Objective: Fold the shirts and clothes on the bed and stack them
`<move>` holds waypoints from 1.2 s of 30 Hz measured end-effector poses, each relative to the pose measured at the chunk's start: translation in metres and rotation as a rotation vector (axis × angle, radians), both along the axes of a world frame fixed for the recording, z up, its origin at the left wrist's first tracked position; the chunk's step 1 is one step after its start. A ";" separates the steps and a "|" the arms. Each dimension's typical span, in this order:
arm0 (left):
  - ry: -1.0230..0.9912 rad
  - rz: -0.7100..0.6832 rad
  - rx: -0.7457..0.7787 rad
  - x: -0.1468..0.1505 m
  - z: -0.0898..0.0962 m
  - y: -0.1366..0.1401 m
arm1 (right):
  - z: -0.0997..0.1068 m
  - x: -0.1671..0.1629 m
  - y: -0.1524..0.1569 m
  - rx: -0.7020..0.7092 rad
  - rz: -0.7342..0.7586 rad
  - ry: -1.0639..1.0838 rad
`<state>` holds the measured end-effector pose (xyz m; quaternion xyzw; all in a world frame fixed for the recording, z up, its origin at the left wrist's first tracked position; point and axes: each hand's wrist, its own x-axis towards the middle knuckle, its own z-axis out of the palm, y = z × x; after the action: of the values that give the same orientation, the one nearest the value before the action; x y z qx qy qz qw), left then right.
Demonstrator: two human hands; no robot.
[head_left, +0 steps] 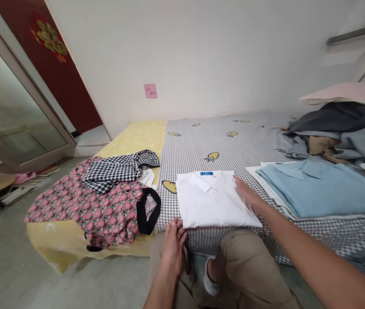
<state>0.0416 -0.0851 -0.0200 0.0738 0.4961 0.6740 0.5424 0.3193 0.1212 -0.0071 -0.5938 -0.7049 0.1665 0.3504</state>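
A white collared shirt (213, 206), folded into a neat rectangle, lies at the edge of the bed before me. Its collar faces the far side, with a blue label at the neck. At the shirt's near left corner is my left hand (173, 240), palm turned inward and fingers loosely apart, not gripping. Along the right edge lies my right hand (247, 193), its fingers stretched out and touching the fabric; some of them are partly hidden.
Folded light-blue shirts (320, 189) are stacked on the right, below a heap of dark clothes (340, 120). To the left, a pink floral garment (111, 210) and a black-and-white checked garment (114, 171) lie loosely on the yellow bedding (147, 133).
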 end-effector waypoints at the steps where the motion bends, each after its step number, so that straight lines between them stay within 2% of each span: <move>1: -0.027 -0.017 0.016 -0.001 0.000 -0.003 | 0.005 0.003 -0.010 0.025 -0.026 0.048; 4: -0.097 -0.064 0.072 -0.005 0.001 -0.007 | 0.017 0.008 -0.063 0.112 -0.125 0.334; 5: -0.108 -0.073 0.086 -0.005 0.001 -0.008 | 0.019 0.007 -0.086 0.112 -0.135 0.544; 6: -0.114 -0.081 0.100 -0.006 0.001 -0.009 | 0.018 0.004 -0.111 0.040 -0.113 0.754; 8: -0.109 -0.091 0.121 -0.005 0.000 -0.009 | 0.011 -0.003 -0.159 -0.235 -0.038 1.047; 10: -0.091 -0.102 0.136 -0.004 -0.002 -0.008 | -0.001 -0.014 -0.198 -0.486 -0.038 1.203; 13: -0.080 -0.109 0.151 -0.003 -0.003 -0.008 | -0.019 -0.030 -0.226 -0.660 -0.089 1.359; 17: -0.102 -0.098 0.187 -0.004 0.000 -0.011 | -0.028 -0.047 -0.222 -0.884 -0.008 1.413; 20: -0.068 -0.086 0.163 -0.004 0.002 -0.015 | -0.030 -0.057 -0.213 -0.939 0.063 1.403; 24: 0.041 -0.078 0.064 0.001 0.000 -0.017 | -0.037 -0.066 -0.210 -0.945 0.108 1.345; 28: 0.111 -0.136 0.018 0.002 0.002 -0.009 | -0.040 -0.068 -0.211 -0.953 0.131 1.356; 31: 0.088 -0.215 -0.003 -0.003 0.013 0.003 | -0.039 -0.065 -0.208 -0.928 0.151 1.473; 36: 0.079 -0.322 -0.031 -0.014 0.037 0.022 | -0.033 -0.050 -0.196 -0.781 0.172 1.783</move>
<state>0.0272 -0.0632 0.0166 0.1706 0.5092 0.5673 0.6243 0.2689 -0.0744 -0.0405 -0.2709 -0.1173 0.8012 0.5204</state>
